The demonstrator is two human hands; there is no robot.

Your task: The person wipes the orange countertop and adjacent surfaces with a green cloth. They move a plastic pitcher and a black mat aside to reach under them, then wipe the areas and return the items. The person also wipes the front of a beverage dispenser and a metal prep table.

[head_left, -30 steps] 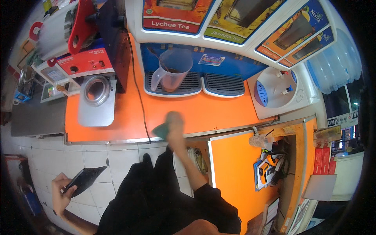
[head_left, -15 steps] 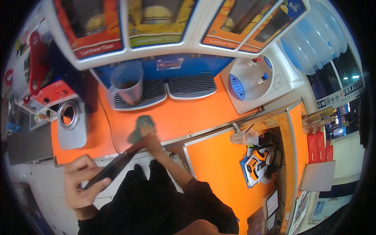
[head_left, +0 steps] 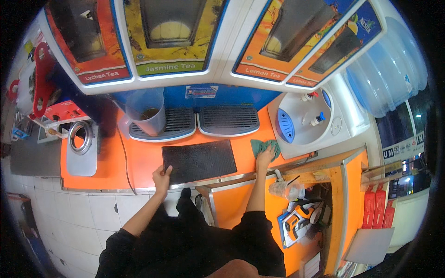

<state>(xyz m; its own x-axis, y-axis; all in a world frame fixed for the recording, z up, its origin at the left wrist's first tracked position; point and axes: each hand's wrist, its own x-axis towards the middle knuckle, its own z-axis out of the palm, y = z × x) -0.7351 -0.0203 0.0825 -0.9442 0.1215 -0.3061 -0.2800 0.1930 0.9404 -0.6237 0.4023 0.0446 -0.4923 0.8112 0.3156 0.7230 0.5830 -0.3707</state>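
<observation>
My left hand [head_left: 162,177] is closed on the left edge of a black rectangular mat [head_left: 199,160], which lies on the orange counter [head_left: 92,183] below the drip trays. My right hand [head_left: 264,156] rests on a crumpled green cloth [head_left: 273,146] to the mat's right, fingers on it. Behind the mat, a translucent pitcher [head_left: 147,121] with some dark liquid and a utensil in it stands on the left drip tray [head_left: 181,130], beside the right drip tray [head_left: 228,121].
A drink dispenser [head_left: 218,78] overhangs the counter. A water dispenser [head_left: 337,146] with a large bottle [head_left: 387,69] is at right. A red-fronted machine [head_left: 62,111] and a metal ring plate [head_left: 82,162] are at left. A plastic cup [head_left: 283,190] sits on the lower orange ledge.
My left hand has brought the black mat up from the lower left onto the counter, where it now lies flat. My right hand and the cloth have moved rightward along the counter.
</observation>
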